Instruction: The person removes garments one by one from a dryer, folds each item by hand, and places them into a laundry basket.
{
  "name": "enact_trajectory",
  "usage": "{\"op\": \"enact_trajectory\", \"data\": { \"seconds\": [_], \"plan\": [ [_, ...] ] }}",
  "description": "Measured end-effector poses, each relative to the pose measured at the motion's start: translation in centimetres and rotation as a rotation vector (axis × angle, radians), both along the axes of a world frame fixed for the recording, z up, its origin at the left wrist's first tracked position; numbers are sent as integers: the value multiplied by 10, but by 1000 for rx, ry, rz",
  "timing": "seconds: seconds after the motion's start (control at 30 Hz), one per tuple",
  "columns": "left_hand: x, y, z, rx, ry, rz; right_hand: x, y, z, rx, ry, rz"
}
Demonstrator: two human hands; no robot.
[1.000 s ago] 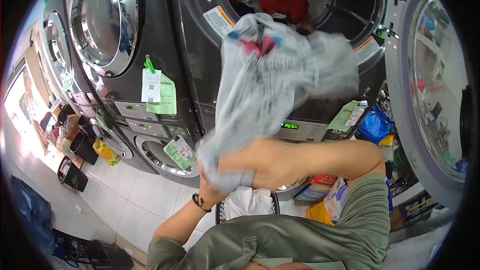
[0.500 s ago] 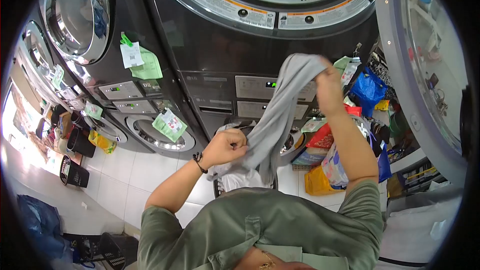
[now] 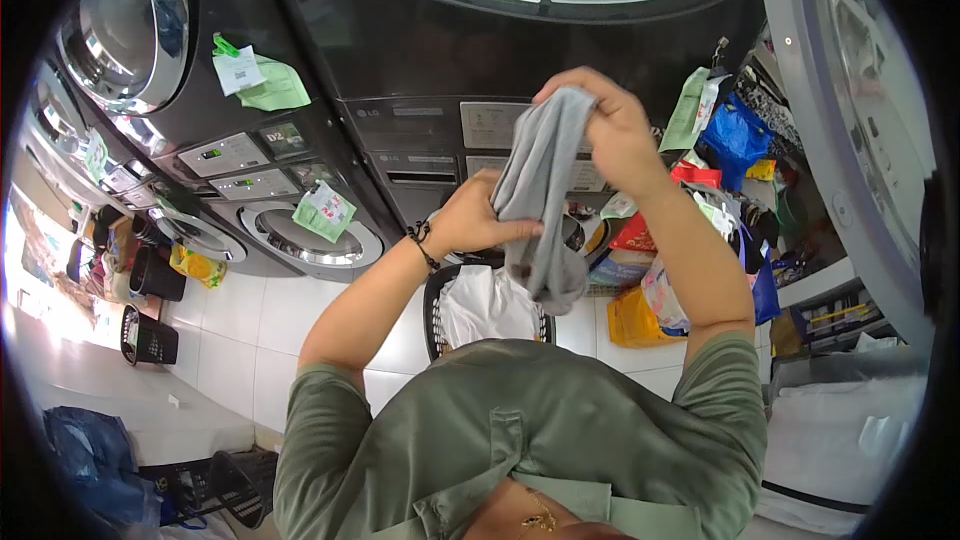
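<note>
A grey cloth garment [image 3: 540, 165] hangs bunched in long folds between my two hands, in front of the dark machine's control panels. My right hand [image 3: 618, 130] grips its upper end, fingers closed over the fabric. Lower down on the left side, my left hand [image 3: 482, 218] is closed on the garment, its thumb lying across the folds. The loose lower end [image 3: 555, 280] dangles over the edge of a black laundry basket [image 3: 435, 315]. White cloth [image 3: 485, 302] fills that basket on the floor below. What kind of garment it is cannot be made out.
A large dark dryer [image 3: 520, 50] stands ahead, its round door [image 3: 850, 160] swung open at right. More machines [image 3: 130, 20] line the left. Bags, including a yellow one [image 3: 640, 318] and a blue one [image 3: 738, 140], crowd the right. Another black basket [image 3: 150, 335] stands at left.
The stretched-out garment is now gathered shorter, with my hands closer together. My right hand moved left and my left hand rose. The view tilted down, showing more of the white cloth in the basket.
</note>
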State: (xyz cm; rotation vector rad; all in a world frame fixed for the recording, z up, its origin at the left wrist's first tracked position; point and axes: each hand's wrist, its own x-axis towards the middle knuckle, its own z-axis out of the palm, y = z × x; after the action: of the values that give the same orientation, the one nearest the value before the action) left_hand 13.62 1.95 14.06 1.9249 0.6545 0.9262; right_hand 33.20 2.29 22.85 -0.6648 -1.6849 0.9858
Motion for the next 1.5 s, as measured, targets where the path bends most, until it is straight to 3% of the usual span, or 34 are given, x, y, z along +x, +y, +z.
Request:
{"op": "enact_trajectory", "data": {
  "seconds": [0.1, 0.2, 0.27, 0.33, 0.4, 0.47, 0.53, 0.63, 0.67, 0.7, 0.73, 0.77, 0.83, 0.9, 1.0, 1.1, 1.2, 1.3, 1.33, 1.43, 1.5],
  "plan": [
    [-10, 0, -40, 371, 351, -40, 25, 1, 5, 3, 122, -171],
    [-40, -3, -86, 305, 818, -183, 64, -1, -5, 16, 401, -343],
    [-68, -4, -98, 21, 889, -161, 92, -12, -14, 11, 490, -420],
    [-104, -7, -105, 151, 549, -44, 123, -27, -29, -15, 556, -445],
    [-129, -11, -70, 269, 605, 71, 155, -44, -50, -58, 601, -412],
    [-155, -12, -44, -92, 602, -39, 188, -59, -66, -120, 585, -140],
    [-171, -8, -50, -283, 130, -62, 191, -62, -70, -145, 590, 206],
    [-154, 6, -70, -497, -549, 124, 168, -34, -116, -318, 851, -471],
    [-137, 11, -74, -524, -682, 178, 133, -35, -119, -460, 925, -568],
    [-139, 13, -106, -755, -657, 141, 95, -41, -123, -608, 994, -664],
    [-141, 18, -144, -982, -627, 103, 80, -48, -151, -718, 990, -478],
    [-136, 4, -166, -1177, -539, 9, 54, -58, -168, -713, 855, -560],
    [-123, -18, -202, -888, -31, 193, 66, -75, -249, -1178, 952, 20],
    [-115, -32, -204, -1031, -275, 336, 71, -80, -313, -1297, 661, -61],
    [-114, -44, -225, -1102, -500, 488, 85, -80, -340, -1458, 807, -218],
    [-107, -51, -258, -1131, -462, 711, 96, -74, -397, -1487, 357, -296],
    [-103, -48, -297, -1087, -385, 811, 68, -60, -378, -1229, 175, -489],
    [-119, -44, -304, -1083, -654, 738, 57, -37, -392, -1028, 457, -664],
    [-111, -50, -271, -1045, -556, 782, 51, -34, -381, -1016, 510, -727],
    [-118, -82, -289, -1063, -164, 1043, 41, -51, -355, -1003, 613, -524],
    [-111, -104, -299, -1138, -189, 1052, 39, -66, -391, -1019, 356, -489]
  ]
}}
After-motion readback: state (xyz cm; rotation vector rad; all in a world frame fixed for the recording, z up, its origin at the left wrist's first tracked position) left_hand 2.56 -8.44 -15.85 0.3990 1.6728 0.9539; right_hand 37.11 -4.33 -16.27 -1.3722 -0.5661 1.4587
